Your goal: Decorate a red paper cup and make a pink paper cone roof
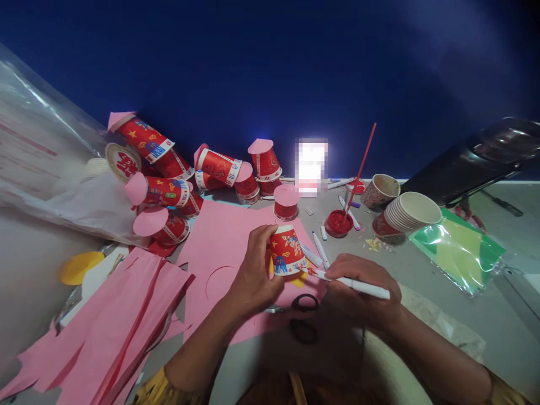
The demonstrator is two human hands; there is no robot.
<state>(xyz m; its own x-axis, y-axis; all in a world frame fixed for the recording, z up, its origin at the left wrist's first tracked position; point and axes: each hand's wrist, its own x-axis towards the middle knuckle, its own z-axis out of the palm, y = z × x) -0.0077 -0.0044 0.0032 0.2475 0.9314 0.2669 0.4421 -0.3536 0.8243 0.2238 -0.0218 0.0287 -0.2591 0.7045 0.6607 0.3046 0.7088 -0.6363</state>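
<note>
My left hand (258,264) is closed around a red paper cup (288,250), which is tilted and has a white rim at its lower edge. My right hand (365,284) grips a white marker (363,286), its red tip touching or very near the cup's rim. Under my left hand lies pink paper (219,230) with a curved cut in it. Black-handled scissors (305,302) rest just below the cup. Behind the cup stands another red cup with a pink disc (286,197) on top.
Several decorated cups (171,191) are piled at the back left, above pink paper strips (122,315). Right of centre are a red paint dish (338,223) with a stick, stacked cups (407,214), a green packet (459,250) and a black bottle (468,160). A lit screen (311,167) stands behind.
</note>
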